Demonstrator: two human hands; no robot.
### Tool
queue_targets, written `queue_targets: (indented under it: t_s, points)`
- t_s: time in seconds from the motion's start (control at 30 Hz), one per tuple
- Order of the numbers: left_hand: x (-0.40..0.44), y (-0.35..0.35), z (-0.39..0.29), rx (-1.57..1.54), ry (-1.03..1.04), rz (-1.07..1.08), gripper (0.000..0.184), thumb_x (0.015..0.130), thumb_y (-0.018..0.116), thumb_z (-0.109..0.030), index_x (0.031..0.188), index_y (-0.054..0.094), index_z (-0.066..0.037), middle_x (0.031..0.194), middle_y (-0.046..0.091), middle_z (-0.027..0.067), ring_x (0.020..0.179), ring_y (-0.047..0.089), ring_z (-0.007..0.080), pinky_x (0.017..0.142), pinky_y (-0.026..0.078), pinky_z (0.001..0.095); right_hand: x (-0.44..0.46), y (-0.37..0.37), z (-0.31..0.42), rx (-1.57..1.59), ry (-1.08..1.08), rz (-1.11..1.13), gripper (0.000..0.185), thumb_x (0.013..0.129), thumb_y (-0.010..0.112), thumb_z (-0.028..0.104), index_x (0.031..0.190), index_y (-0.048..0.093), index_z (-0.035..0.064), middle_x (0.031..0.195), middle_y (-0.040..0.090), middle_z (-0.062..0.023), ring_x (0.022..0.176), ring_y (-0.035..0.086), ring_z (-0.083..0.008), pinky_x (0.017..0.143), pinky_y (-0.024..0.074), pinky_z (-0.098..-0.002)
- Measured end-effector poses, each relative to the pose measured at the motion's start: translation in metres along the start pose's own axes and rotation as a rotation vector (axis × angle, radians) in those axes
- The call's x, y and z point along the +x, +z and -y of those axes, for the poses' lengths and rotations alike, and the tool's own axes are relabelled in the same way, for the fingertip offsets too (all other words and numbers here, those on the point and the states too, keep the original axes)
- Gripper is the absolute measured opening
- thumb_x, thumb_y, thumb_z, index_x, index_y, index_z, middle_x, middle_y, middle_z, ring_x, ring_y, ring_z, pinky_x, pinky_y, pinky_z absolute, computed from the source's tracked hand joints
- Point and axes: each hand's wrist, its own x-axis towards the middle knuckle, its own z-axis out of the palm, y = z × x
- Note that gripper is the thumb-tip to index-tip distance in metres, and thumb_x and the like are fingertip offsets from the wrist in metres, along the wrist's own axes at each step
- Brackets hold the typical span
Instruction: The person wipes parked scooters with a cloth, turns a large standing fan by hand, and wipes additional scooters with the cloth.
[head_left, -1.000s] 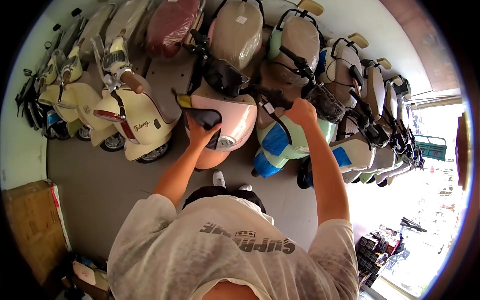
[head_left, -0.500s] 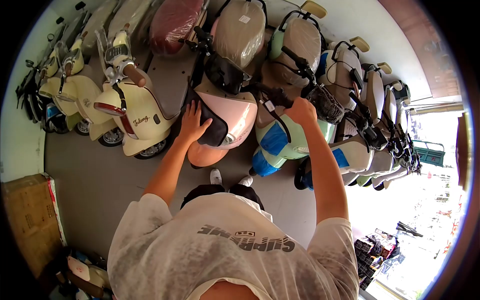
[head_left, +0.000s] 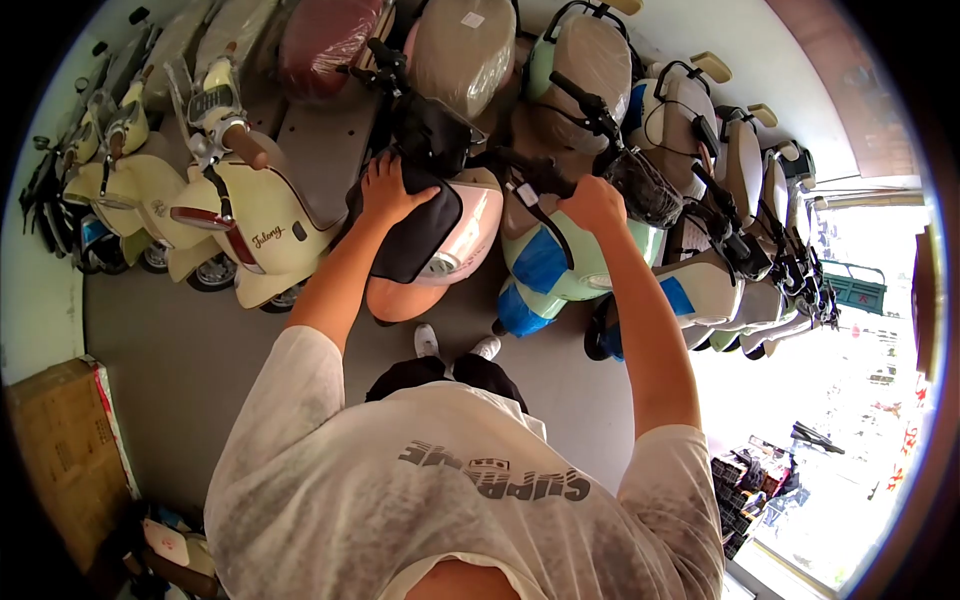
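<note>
Have matte black, flexible-looking pad (head_left: 418, 236) draped over left side of glossy, curved pink scooter front panel (head_left: 478, 217), long axis roughly top-to-bottom along it, directly under nearer left hand (head_left: 390, 200), fingers spread, unclamped. Have right hand (head_left: 597, 206) wrapped round dark handlebar grip (head_left: 549, 180), right of panel.
</note>
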Motion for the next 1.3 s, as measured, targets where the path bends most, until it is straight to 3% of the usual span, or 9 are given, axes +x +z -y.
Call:
queue_targets:
  t_s: [0.23,0.47,0.67,0.77,0.83,0.93,1.03,1.2,1.3]
  points:
    - [-0.029,0.022,-0.026,-0.078,-0.125,-0.319,0.103,0.078,0.069,-0.067,0.147,0.041,0.003,0.154,0.039,0.0242,0.144,0.033,0.0448,0.116,0.029,0.0554,-0.002,-0.002,0.002,-0.003,0.009,0.001,0.038,0.075,0.074,0.035,0.093,0.077,0.0014,0.098,0.074,-0.0200,0.097,0.071,-0.0363,0.086,0.0574,-0.0419]
    - [-0.069,0.006,-0.066,-0.048,-0.147,-0.351,0.097,0.083,0.068,-0.059,0.148,0.038,0.007,0.155,0.035,0.0285,0.144,0.032,0.0468,0.118,0.026,0.0556,-0.002,0.000,0.002,0.018,0.019,0.015,0.038,0.076,0.074,0.035,0.094,0.077,0.0020,0.100,0.074,-0.0205,0.098,0.071,-0.0357,0.087,0.0572,-0.0424]
    - [-0.079,0.002,-0.083,0.030,-0.119,-0.314,0.095,0.083,0.067,-0.057,0.148,0.039,0.006,0.155,0.034,0.0283,0.143,0.033,0.0471,0.117,0.027,0.0562,0.001,0.015,-0.006,0.010,-0.088,-0.149,0.036,0.076,0.075,0.034,0.094,0.077,0.0035,0.105,0.073,-0.0199,0.102,0.070,-0.0354,0.089,0.0569,-0.0433]
    - [-0.081,0.006,-0.084,0.034,-0.116,-0.334,0.092,0.084,0.067,-0.056,0.148,0.039,0.006,0.155,0.034,0.0280,0.143,0.033,0.0471,0.116,0.028,0.0564,0.008,0.013,-0.011,0.036,-0.174,-0.183,0.032,0.078,0.075,0.029,0.091,0.074,-0.0005,0.091,0.075,-0.0185,0.087,0.074,-0.0328,0.078,0.0602,-0.0412]
    - [-0.080,0.005,-0.086,0.053,-0.127,-0.314,0.090,0.086,0.066,-0.055,0.148,0.040,0.005,0.155,0.035,0.0273,0.144,0.033,0.0461,0.117,0.028,0.0558,0.019,0.001,-0.016,0.422,-0.055,0.362,0.029,0.080,0.073,0.023,0.083,0.071,-0.0058,0.073,0.072,-0.0173,0.066,0.073,-0.0283,0.062,0.0603,-0.0376]
    - [-0.081,0.003,-0.089,0.039,-0.135,-0.319,0.090,0.085,0.066,-0.055,0.148,0.040,0.004,0.155,0.035,0.0267,0.144,0.033,0.0450,0.117,0.028,0.0554,0.023,-0.012,-0.020,0.595,-0.097,0.576,0.032,0.081,0.074,0.024,0.072,0.067,-0.0059,0.059,0.066,-0.0116,0.050,0.066,-0.0206,0.049,0.0539,-0.0301]
    - [-0.081,0.007,-0.092,0.050,-0.168,-0.317,0.091,0.085,0.065,-0.056,0.149,0.039,0.003,0.156,0.034,0.0268,0.145,0.031,0.0445,0.118,0.025,0.0545,0.042,0.004,-0.029,0.446,-0.211,0.507,0.035,0.078,0.074,0.026,0.064,0.063,-0.0041,0.058,0.063,-0.0106,0.047,0.062,-0.0211,0.047,0.0506,-0.0314]
    - [-0.085,0.011,-0.118,0.096,-0.223,-0.349,0.091,0.084,0.067,-0.055,0.148,0.040,0.004,0.155,0.036,0.0262,0.145,0.033,0.0439,0.117,0.027,0.0550,0.024,-0.001,-0.011,0.218,-0.098,0.287,0.036,0.074,0.074,0.029,0.082,0.073,-0.0070,0.066,0.069,-0.0171,0.059,0.070,-0.0282,0.058,0.0565,-0.0374]
    - [-0.088,0.018,-0.138,0.102,-0.228,-0.343,0.093,0.082,0.070,-0.054,0.148,0.041,0.004,0.155,0.036,0.0257,0.145,0.031,0.0448,0.117,0.025,0.0567,0.026,0.005,-0.013,0.194,-0.080,0.259,0.043,0.074,0.076,0.034,0.096,0.075,-0.0038,0.091,0.074,-0.0216,0.085,0.074,-0.0341,0.077,0.0587,-0.0421]
